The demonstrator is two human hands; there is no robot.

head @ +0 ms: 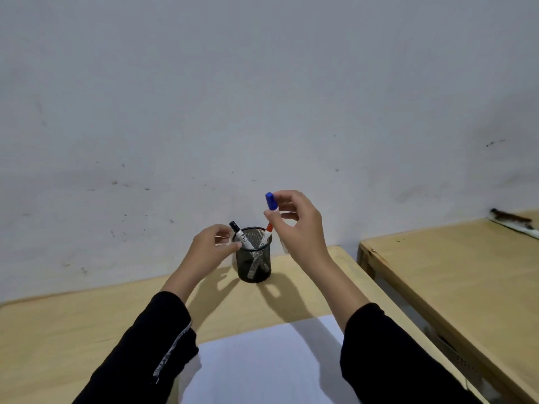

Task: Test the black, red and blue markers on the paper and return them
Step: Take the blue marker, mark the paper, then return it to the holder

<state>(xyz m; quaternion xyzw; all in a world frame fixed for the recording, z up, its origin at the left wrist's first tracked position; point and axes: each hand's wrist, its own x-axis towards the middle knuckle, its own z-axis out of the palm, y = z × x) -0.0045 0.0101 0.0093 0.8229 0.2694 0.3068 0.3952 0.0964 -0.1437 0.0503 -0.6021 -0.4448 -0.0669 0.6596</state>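
Head view. A black mesh pen holder point(254, 262) is standing upright on a light wooden table point(73, 330), near the table's far edge and close to the grey wall point(262, 83). All positions below are being given relative to this holder.

The black marker point(241, 236) is resting inside the holder, leaning toward the left rim, with its black cap projecting above the rim. The red marker point(266, 235) is also sitting inside the holder, leaning toward the right rim, with its red cap showing above it.

The right hand point(297, 225) is hovering above and to the right of the holder. Its thumb and forefinger are pinching the blue marker point(271, 202) just below the blue cap; the marker is being held above the holder's right rim. The lower barrel is hidden behind the hand, so its full length cannot be confirmed.

The left hand point(211, 246) is positioned at the holder's left side, fingers loosely curled and narrowly parted, with a fingertip appearing to touch the rim. It is gripping nothing.

A white sheet of paper point(262, 365) is lying flat on the table, nearer the person than the holder, between the two black sleeves. A second wooden table point(466, 272) is standing well to the right of the holder.
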